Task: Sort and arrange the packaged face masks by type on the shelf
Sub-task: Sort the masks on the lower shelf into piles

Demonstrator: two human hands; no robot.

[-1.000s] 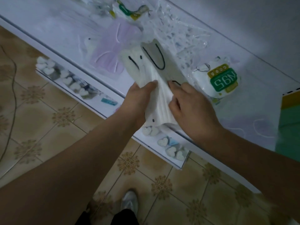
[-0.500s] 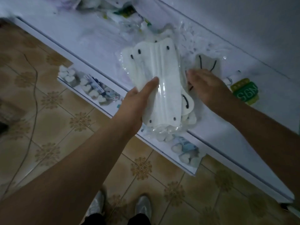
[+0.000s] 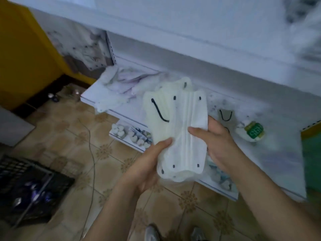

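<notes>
while the person stands over the low white shelf (image 3: pixel 271 164), both hands are grasping one stack of packaged white masks (image 3: pixel 180 136) and holding it up in front of the shelf edge, off its surface. the left hand (image 3: pixel 147 164) cups the stack from below and from the left, thumb pressed on the front face near the middle. the right hand (image 3: pixel 217 141) clasps the right edge, thumb laid across the front and fingers curled behind. the stack stands roughly upright, fanned a little at the top, and one black ear loop (image 3: pixel 159 111) shows on the left part. on the shelf to the right lies a mask packet with black loops (image 3: pixel 225 115), partly hidden by the right hand, and just beyond it a white pack with a green n95 label (image 3: pixel 254 131). at the far left end of the shelf sits a loose pile of pale, purplish mask packets (image 3: pixel 121 84). under the shelf a lower ledge holds small white heart-shaped items (image 3: pixel 119 131). a dark wire basket (image 3: pixel 31 188) rests on the tiled floor (image 3: pixel 111 153) at the lower left, and a yellow panel (image 3: pixel 22 46) rises at the upper left. two shoe tips (image 3: pixel 151 232) show at the bottom edge.
</notes>
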